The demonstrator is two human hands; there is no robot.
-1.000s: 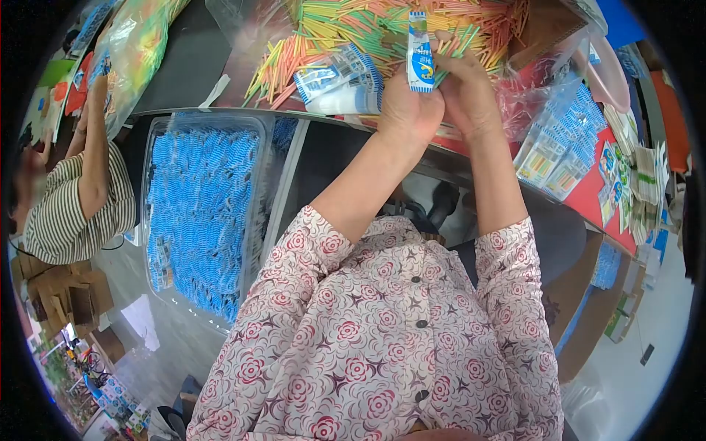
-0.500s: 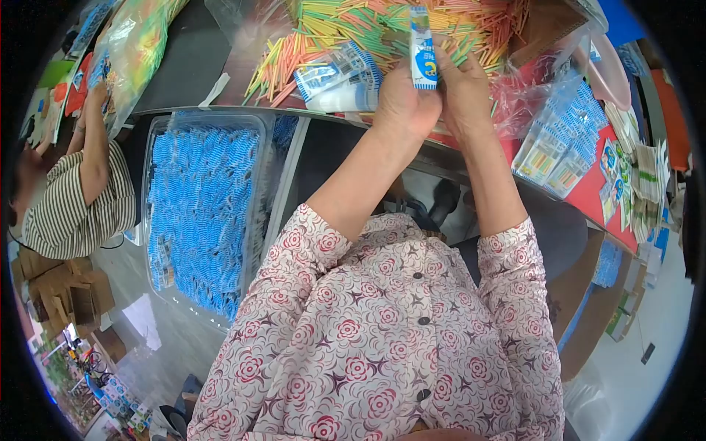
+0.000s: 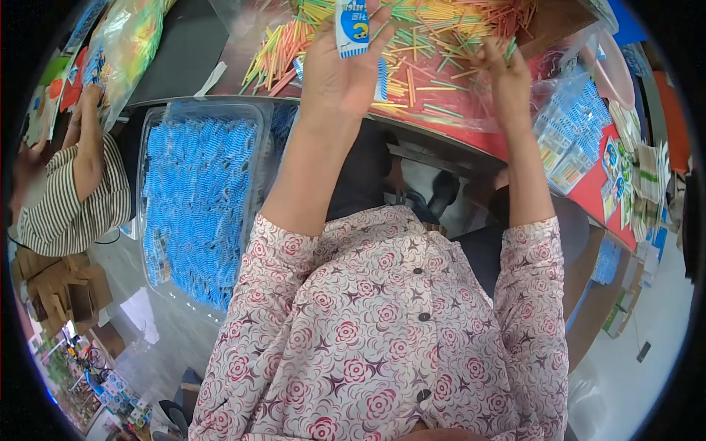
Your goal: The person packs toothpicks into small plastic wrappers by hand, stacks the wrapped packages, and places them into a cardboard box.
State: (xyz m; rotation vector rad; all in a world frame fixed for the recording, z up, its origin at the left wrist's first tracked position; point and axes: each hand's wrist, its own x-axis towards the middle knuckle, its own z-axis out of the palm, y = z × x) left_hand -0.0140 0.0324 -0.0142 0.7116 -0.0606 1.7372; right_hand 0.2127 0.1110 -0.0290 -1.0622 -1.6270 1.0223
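Observation:
A small blue-and-white packet (image 3: 352,31) rests upright against the palm and fingers of my left hand (image 3: 334,77), which grips it near the table's far side. My right hand (image 3: 510,81) is at the right part of a heap of thin coloured sticks (image 3: 448,16), in yellow, orange, pink and green. Its fingers are pinched together around a few of these sticks, with a green one showing at the fingertips. More blue-and-white packets (image 3: 382,81) lie partly hidden behind my left hand. Loose sticks are scattered on the red surface between my hands.
A clear plastic tub (image 3: 145,198) full of blue packets stands at left. Flat packets (image 3: 573,132) lie on the red table (image 3: 588,198) at right, near a pink basin (image 3: 614,77) and stacked cards (image 3: 647,184). A co-worker in a striped shirt (image 3: 73,195) sits at far left.
My hands have moved apart: the left went left with the packet, the right went right to the stick heap and took hold of some sticks.

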